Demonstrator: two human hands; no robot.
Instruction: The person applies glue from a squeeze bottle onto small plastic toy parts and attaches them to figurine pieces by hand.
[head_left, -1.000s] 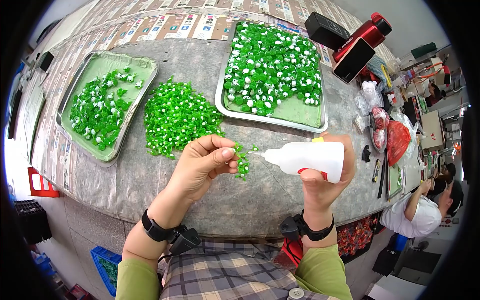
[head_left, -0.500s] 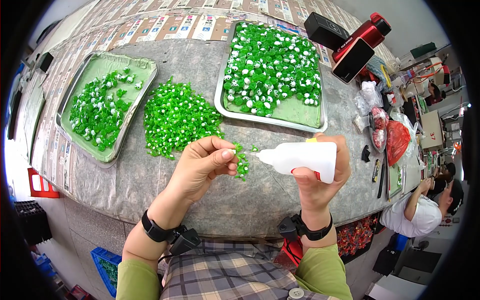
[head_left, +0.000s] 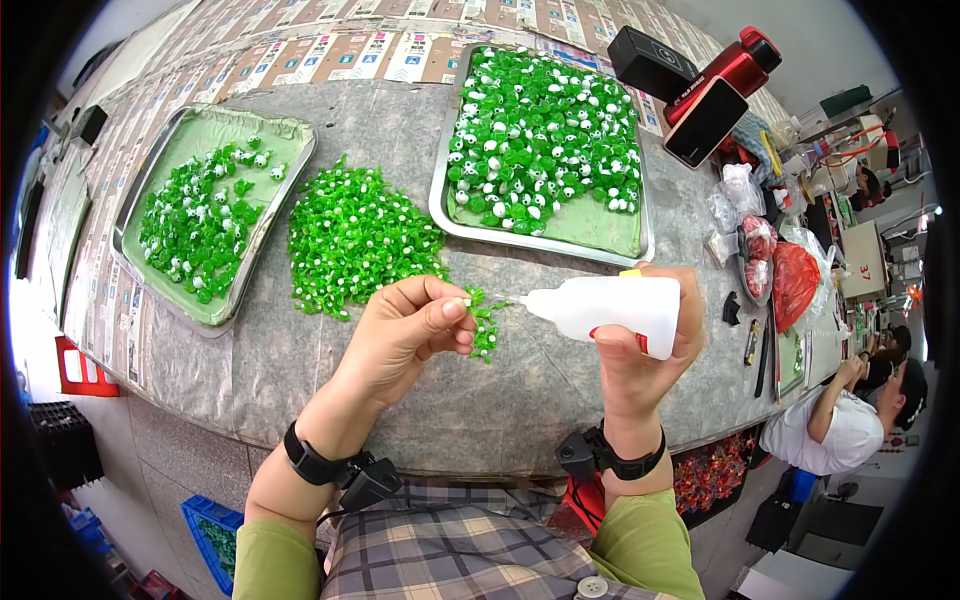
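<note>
My left hand [head_left: 415, 325] is closed in a pinch, with a small green piece [head_left: 476, 296] at the fingertips; the fingers partly hide it. Just beyond these fingers, a few loose green pieces [head_left: 485, 341] lie on the grey table covering. My right hand [head_left: 650, 360] is wrapped around a white squeeze bottle [head_left: 620, 303], tilted nearly flat. Its thin needle tip [head_left: 507, 299] points left, close to the pinched piece; whether they touch I cannot tell. Beyond my left hand spreads a heap of small green-and-white pieces [head_left: 360, 240].
A metal tray [head_left: 120, 235] of green pieces with white eyeballs stands at left, a fuller tray [head_left: 545, 243] at the far right. Past that are a black box [head_left: 650, 60], a phone [head_left: 706, 121] and a red flask [head_left: 722, 75]. Plastic bags [head_left: 795, 285] lie right; a co-worker [head_left: 825, 430] sits beyond.
The squeeze bottle has shifted slightly right and up in my right hand, its tip drawing back a little from my left fingers. My left hand has barely moved.
</note>
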